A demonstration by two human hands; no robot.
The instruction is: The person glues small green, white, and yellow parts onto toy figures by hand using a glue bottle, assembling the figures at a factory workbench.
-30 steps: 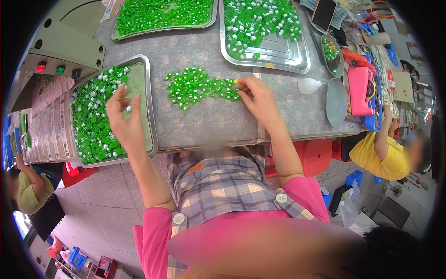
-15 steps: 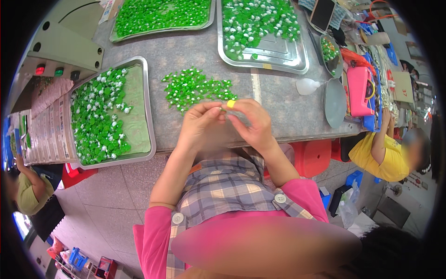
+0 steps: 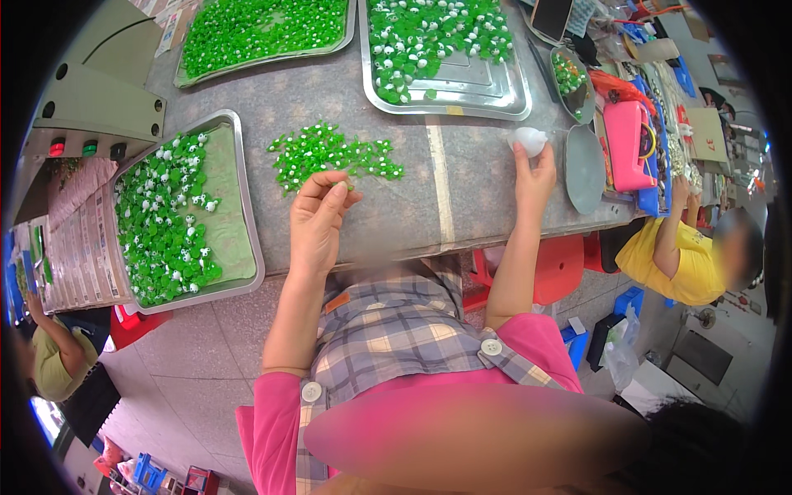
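My left hand (image 3: pixel 320 216) is closed in a pinch near the front of the table, with a tiny green piece (image 3: pixel 350 187) at its fingertips. Just beyond it lies a loose pile of small green-and-white pieces (image 3: pixel 330 155) on the grey tabletop. Out to the right, my right hand (image 3: pixel 536 175) has its thumb and fingers around a small white bulb-shaped bottle (image 3: pixel 530 140). The bottle is near a grey oval dish (image 3: pixel 583 177). Part of the right hand's grip is hidden behind the bottle.
Metal trays of green-and-white pieces stand at the left (image 3: pixel 249 210), far left (image 3: pixel 351 37) and far middle (image 3: pixel 528 103). A phone (image 3: pixel 551 16), a bowl of small pieces (image 3: pixel 569 78) and a pink case (image 3: pixel 629 147) line the right. Co-workers sit at both sides.
My hands were together at the near edge of the pile. Since then the right hand has moved right and taken hold of the white bottle; the left keeps its pinch.
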